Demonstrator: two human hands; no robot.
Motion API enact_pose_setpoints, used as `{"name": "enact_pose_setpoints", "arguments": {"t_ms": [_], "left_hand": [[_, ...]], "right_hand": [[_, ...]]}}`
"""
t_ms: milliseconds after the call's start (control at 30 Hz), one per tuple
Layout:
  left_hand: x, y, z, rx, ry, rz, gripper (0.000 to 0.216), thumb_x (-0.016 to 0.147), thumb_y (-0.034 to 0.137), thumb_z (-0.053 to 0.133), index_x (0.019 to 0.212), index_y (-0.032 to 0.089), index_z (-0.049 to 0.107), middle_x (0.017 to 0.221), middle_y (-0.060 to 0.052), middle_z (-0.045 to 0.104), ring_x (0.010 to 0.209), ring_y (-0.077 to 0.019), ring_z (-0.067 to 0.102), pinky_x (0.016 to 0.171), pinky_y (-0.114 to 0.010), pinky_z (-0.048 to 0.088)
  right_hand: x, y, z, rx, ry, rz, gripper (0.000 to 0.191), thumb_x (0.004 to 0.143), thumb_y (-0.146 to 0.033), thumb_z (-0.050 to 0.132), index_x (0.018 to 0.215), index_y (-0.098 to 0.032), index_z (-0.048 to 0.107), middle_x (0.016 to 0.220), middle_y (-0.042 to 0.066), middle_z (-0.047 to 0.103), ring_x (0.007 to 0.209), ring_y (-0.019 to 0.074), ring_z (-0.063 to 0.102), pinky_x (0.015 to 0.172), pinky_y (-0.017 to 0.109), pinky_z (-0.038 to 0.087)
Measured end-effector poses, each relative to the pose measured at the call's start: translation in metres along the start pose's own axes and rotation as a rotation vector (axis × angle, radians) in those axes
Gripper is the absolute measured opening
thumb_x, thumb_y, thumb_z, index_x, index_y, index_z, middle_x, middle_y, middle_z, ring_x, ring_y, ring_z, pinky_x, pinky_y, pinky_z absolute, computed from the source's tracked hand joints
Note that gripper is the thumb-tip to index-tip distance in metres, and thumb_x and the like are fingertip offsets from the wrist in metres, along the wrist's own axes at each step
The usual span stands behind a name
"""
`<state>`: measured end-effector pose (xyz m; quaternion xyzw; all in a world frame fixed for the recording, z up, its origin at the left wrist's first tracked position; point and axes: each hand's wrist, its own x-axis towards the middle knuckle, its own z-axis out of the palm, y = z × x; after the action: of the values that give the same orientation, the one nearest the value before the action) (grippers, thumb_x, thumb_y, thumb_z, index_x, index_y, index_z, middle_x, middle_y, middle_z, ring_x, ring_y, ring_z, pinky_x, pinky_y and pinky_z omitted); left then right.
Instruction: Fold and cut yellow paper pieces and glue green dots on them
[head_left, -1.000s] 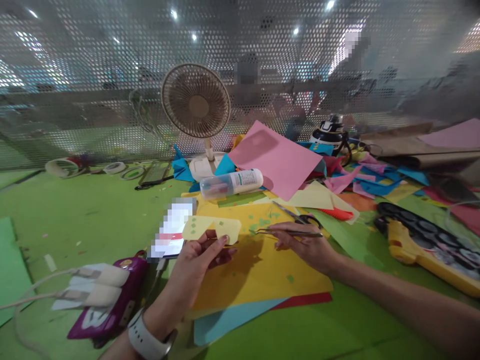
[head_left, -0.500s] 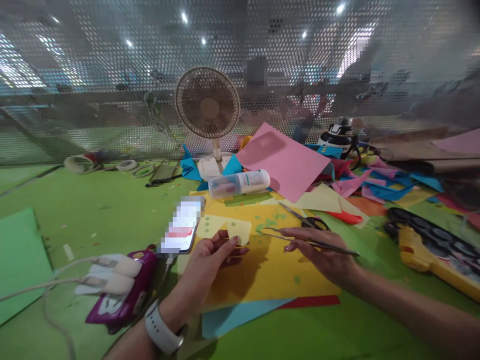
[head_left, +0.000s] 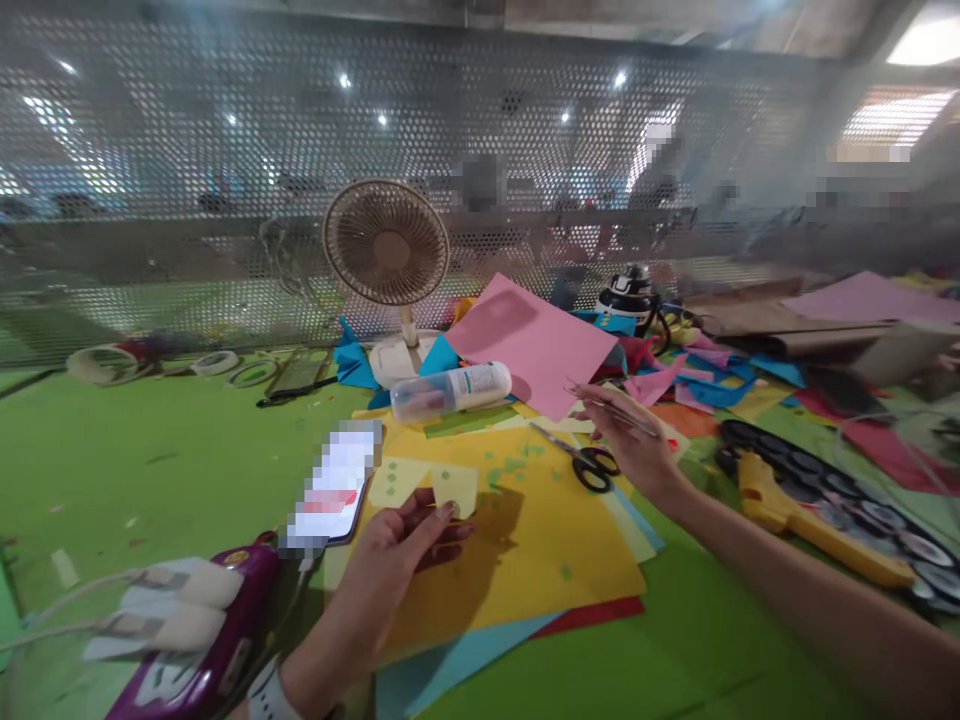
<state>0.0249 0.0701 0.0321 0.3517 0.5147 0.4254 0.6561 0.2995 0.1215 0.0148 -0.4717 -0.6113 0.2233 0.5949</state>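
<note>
My left hand (head_left: pixel 405 550) pinches a small pale-yellow paper piece (head_left: pixel 457 485) that bears a green dot. Behind it on the yellow sheet (head_left: pixel 517 580) lies another pale-yellow piece (head_left: pixel 392 484) with several green dots. A pair of tweezers (head_left: pixel 628 413) is held in my right hand (head_left: pixel 630 445), raised over the front edge of the pink sheet (head_left: pixel 525 340), tips pointing left. Whether the tips hold anything is too small to tell. Scissors (head_left: pixel 596 468) with black handles rest just below that hand, and tiny green paper bits (head_left: pixel 514 465) are scattered left of them.
A lit phone (head_left: pixel 334 485) and a purple power strip (head_left: pixel 217 630) with white plugs stand at left. Behind the sheet are a clear-capped bottle (head_left: pixel 450 391) and a fan (head_left: pixel 388 245). To the right lie a yellow glue gun (head_left: pixel 810 520), a black palette (head_left: pixel 885 520) and coloured paper scraps (head_left: pixel 705 380).
My right hand has lifted the tweezers up and away from beside the left hand, uncovering the scissors. The left hand keeps its pinch on the paper piece. The view has shifted to the right and up.
</note>
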Motion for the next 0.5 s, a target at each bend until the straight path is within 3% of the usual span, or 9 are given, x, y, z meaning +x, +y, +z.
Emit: {"name": "enact_pose_setpoints", "arguments": {"t_ms": [167, 267, 400, 500], "left_hand": [[0.0, 0.0, -0.002, 0.005, -0.012, -0.005, 0.03, 0.064, 0.025, 0.074, 0.086, 0.015, 0.056, 0.085, -0.002, 0.067, 0.078, -0.0177, 0.067, 0.068, -0.025, 0.055], [0.0, 0.001, -0.001, -0.009, -0.002, 0.003, 0.03, 0.063, 0.024, 0.075, 0.085, 0.015, 0.057, 0.088, -0.002, 0.067, 0.079, -0.0186, 0.067, 0.069, -0.027, 0.055], [0.0, 0.0, -0.001, -0.017, 0.003, 0.009, 0.032, 0.061, 0.023, 0.076, 0.085, 0.014, 0.058, 0.087, -0.004, 0.068, 0.077, -0.0191, 0.067, 0.068, -0.027, 0.055], [0.0, 0.001, -0.001, -0.028, -0.005, 0.011, 0.03, 0.062, 0.023, 0.075, 0.084, 0.015, 0.058, 0.087, -0.004, 0.069, 0.077, -0.0184, 0.067, 0.069, -0.027, 0.055]], "right_hand": [[0.007, 0.008, -0.005, 0.073, 0.029, 0.034, 0.033, 0.08, -0.04, 0.055, 0.105, -0.019, 0.058, 0.104, 0.01, 0.063, 0.094, 0.0212, 0.061, 0.065, 0.03, 0.054], [0.008, 0.009, -0.008, 0.099, 0.043, 0.031, 0.036, 0.082, -0.04, 0.052, 0.111, -0.019, 0.056, 0.111, 0.01, 0.06, 0.095, 0.0201, 0.06, 0.065, 0.029, 0.054], [0.013, 0.016, -0.014, -0.047, 0.105, -0.001, 0.037, 0.082, -0.043, 0.051, 0.109, -0.019, 0.059, 0.106, 0.01, 0.06, 0.091, 0.0207, 0.06, 0.059, 0.029, 0.053], [0.017, 0.021, -0.018, -0.16, 0.111, -0.083, 0.034, 0.084, -0.041, 0.05, 0.107, -0.02, 0.062, 0.105, 0.009, 0.061, 0.093, 0.0213, 0.058, 0.066, 0.032, 0.053]]}}
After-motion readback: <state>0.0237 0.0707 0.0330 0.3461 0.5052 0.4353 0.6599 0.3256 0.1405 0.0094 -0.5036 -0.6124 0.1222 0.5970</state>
